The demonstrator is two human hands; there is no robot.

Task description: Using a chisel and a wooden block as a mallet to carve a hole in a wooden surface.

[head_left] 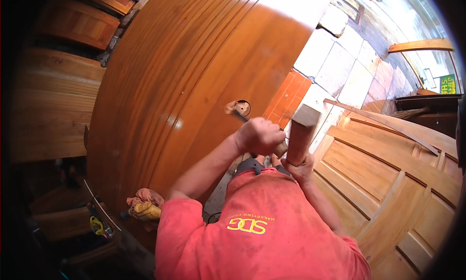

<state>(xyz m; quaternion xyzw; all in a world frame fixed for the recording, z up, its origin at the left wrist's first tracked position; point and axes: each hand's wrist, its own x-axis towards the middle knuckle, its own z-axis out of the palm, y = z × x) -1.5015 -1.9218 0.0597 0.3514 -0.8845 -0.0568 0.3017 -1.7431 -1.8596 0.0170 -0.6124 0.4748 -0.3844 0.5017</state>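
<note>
A large reddish-brown wooden door panel [228, 76] with long grooves lies before me. Near its right edge is a round hole [242, 107] with pale, roughly cut wood around it. My left hand [261, 135] is closed around a chisel [240, 116], its dark blade slanting to the rim of the hole. The chisel's handle is mostly hidden in the fist. In my right hand [301, 168] a thick wooden block [303, 132] is gripped at its lower end and held upright. It stands just right of my left fist and the chisel's butt.
A paler panelled door [369, 168] lies at the right, with a thin wooden strip [388, 124] across it. A cloth [145, 196] and a yellow tool [145, 211] sit at the panel's near left edge. Wooden boards [58, 100] stand at far left; floor tiles [335, 68] show beyond.
</note>
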